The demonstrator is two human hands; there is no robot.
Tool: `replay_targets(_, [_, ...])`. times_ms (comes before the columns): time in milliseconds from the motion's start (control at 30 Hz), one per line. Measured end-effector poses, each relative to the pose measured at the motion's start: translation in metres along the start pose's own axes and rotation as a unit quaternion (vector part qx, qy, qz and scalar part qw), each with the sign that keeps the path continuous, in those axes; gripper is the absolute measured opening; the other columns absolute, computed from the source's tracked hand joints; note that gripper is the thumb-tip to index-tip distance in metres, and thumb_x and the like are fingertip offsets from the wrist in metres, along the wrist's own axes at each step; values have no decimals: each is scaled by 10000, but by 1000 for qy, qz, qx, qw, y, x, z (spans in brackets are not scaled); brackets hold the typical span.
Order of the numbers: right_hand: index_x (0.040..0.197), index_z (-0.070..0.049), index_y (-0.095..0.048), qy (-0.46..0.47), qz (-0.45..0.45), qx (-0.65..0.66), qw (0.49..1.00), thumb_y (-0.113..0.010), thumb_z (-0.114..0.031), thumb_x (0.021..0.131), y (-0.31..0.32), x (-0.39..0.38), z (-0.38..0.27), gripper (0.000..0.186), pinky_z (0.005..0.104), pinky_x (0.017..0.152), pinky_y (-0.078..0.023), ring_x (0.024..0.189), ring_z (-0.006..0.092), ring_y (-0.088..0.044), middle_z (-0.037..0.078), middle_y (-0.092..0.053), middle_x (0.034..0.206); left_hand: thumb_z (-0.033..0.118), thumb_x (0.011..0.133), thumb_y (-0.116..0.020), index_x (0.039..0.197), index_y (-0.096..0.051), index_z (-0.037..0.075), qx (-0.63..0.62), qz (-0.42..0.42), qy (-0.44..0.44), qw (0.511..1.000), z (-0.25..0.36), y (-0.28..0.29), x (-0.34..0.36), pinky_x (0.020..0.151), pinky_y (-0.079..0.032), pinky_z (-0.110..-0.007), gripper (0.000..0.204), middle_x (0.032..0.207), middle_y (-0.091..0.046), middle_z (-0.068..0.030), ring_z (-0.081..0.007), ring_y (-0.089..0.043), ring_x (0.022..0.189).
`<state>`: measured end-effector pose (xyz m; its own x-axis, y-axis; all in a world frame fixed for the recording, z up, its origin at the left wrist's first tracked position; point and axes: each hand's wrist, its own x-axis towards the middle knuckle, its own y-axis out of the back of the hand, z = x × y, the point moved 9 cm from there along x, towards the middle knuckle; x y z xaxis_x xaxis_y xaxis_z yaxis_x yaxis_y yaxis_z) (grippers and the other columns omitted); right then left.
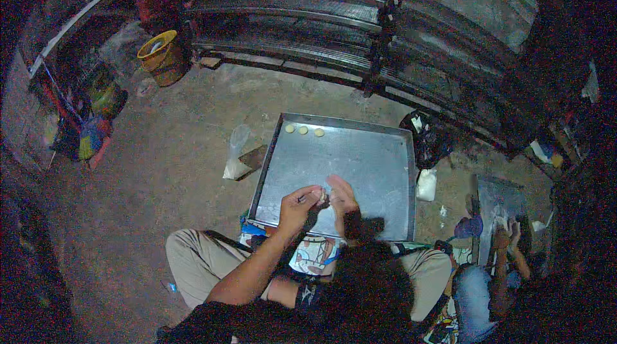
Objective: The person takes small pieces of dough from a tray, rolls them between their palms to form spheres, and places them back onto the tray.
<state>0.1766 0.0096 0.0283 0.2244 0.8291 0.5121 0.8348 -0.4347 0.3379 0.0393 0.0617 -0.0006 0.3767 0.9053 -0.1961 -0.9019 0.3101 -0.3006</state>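
A large rectangular metal tray (pixel 373 170) lies on the floor before my crossed legs. Three small round pale dough pieces (pixel 303 130) sit in a row near its far left corner. Over the tray's near half, my left hand (pixel 298 208) is closed, thumb and fingers pinched around a small pale lump of dough (pixel 322 197) that is partly hidden by the fingers. Close beside it on the right, my right hand (pixel 343 196) has its fingers stretched out, slightly blurred, with nothing visible in it.
Left of the tray stands a clear plastic bag of white powder (pixel 236 167). A white bag (pixel 426 185) and a black plastic bag (pixel 427 141) lie to its right. A co-worker's hands (pixel 509 235) are over another board (pixel 501 199). A yellow bucket (pixel 164 64) stands near metal racks (pixel 289 23).
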Motion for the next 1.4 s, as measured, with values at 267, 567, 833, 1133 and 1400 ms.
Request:
replay_targets(267, [1426, 3, -412, -251, -108, 187, 944, -474, -275, 1020, -42, -16, 22, 496, 345, 926, -486, 1117, 207, -586, 156, -558, 1310, 203, 959, -637, 1028, -706, -30, 49, 66, -44, 996, -12, 17, -4, 732, -541, -288, 253, 942, -720, -89, -160, -687, 815])
replay_targets(567, [539, -155, -411, -509, 35, 665, 546, -471, -401, 995, -31, -54, 67, 522, 337, 485, -341, 547, 188, -452, 31, -456, 562, 448, 1050, -305, 1516, -265, 30, 69, -83, -125, 986, -8, -29, -9, 1127, -284, -406, 628, 1521, -382, -176, -308, -367, 1394])
replay_targets(833, [1201, -94, -493, -308, 50, 409, 858, -545, -159, 959, 1, -18, 46, 255, 278, 535, -470, 619, 146, -566, 82, -610, 848, 665, 965, -290, 1491, -316, 56, -356, -234, 162, 890, -53, -42, -5, 1055, -382, -414, 805, 1451, -466, -171, -281, -510, 1240])
replay_targets(1133, [1483, -108, -337, -198, 139, -517, 821, -554, -323, 940, -101, 17, -57, 624, 620, 1121, -209, 1335, 372, -437, 203, -418, 1482, 650, 970, -330, 1500, -296, 133, -479, -230, 59, 845, -18, -14, 7, 1121, -319, -494, 741, 1552, -308, -160, -305, -383, 1372])
replay_targets(1400, [1472, -35, -348, -28, -127, -321, 938, -552, -399, 915, -74, 64, -60, 696, 579, 1168, -81, 1435, 368, -267, 178, -328, 1535, 741, 919, -300, 1448, -355, 0, -406, -133, 167, 888, 48, -23, -29, 1139, -307, -424, 913, 1494, -405, -170, -313, -428, 1349])
